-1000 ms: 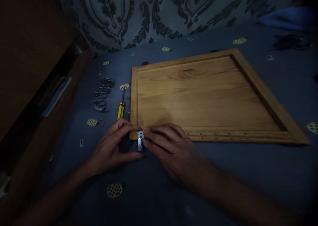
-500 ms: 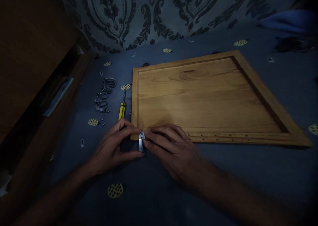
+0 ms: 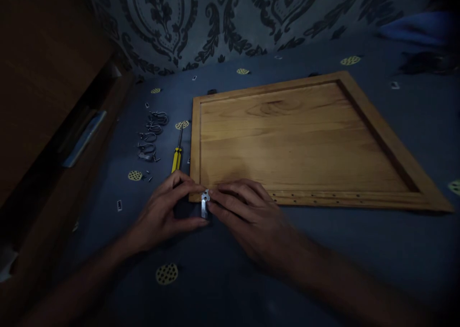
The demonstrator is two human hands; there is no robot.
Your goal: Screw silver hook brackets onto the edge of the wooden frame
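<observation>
A small shiny metal hook [image 3: 204, 208] with screw holes in its plate lies against the near left corner of a framed wooden panel [image 3: 287, 145]. My left hand [image 3: 163, 212] pinches the hook, index finger at its upper end and thumb at its lower end. From the right, my right hand [image 3: 251, 217] grips the hook's side with its fingertips, while its other fingers rest on the panel's near rail. Small dark holes run along that rail. Just beyond my left hand lies a yellow-handled screwdriver [image 3: 177, 157], its handle end partly hidden.
Several metal hooks [image 3: 153, 133] lie in a row on the blue patterned cloth [image 3: 230, 279], with a few small screws [image 3: 149, 177] nearby. A wooden cabinet [image 3: 46, 78] stands along the left. Patterned fabric [image 3: 223, 20] rises behind the panel. Blue cloth [image 3: 417, 29] lies at the far right.
The view has shifted very slightly. Both hands stay in nearly the same place on the hook, and the panel lies as before.
</observation>
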